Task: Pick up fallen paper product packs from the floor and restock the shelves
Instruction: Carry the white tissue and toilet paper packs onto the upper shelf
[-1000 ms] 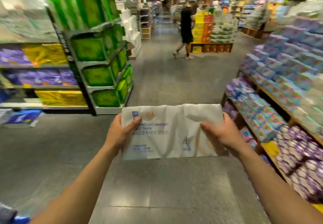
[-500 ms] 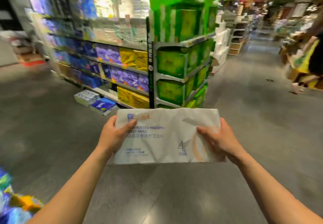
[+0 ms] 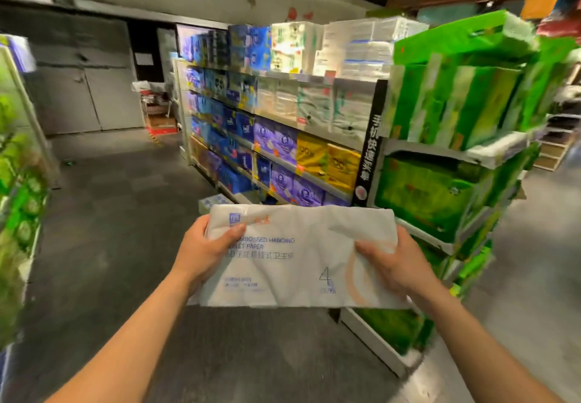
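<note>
Both hands are on one white pack (image 3: 298,254) of toilet paper, held out flat in front, well above the floor (image 3: 103,214). Print faces up: "embossed hanging toilet paper" w/ a big 4 lower right.

The left hand (image 3: 201,254) grips the pack's left end, thumb curled over the top face near the blue logo. The other fingers go under the pack, so can't see them. The right hand (image 3: 399,264) grips the right end the same way, thumb pressed on top w/ the wrapper creased around it, fingers hidden below. So both are clamped on it, not loose.

The pack's in the air, not touching anything else. Behind it are the shelves (image 3: 283,147): blue packs on the left, purple and yellow ones lower down, white/clear ones on the upper rows. At the end of that unit, on the right, is a rack (image 3: 440,188) full of green packs, w/ a black strip of white characters down the corner.

On the floor just past the pack's far edge, by the shelf base, lies a 2nd pack (image 3: 213,203), pale blue-white, mostly hidden. Far left there's a side rack (image 3: 22,188) w/ green stuff, v blurry. Grey doors (image 3: 85,100) at the back. Everything's smeared, so shelf labels are unreadable.
</note>
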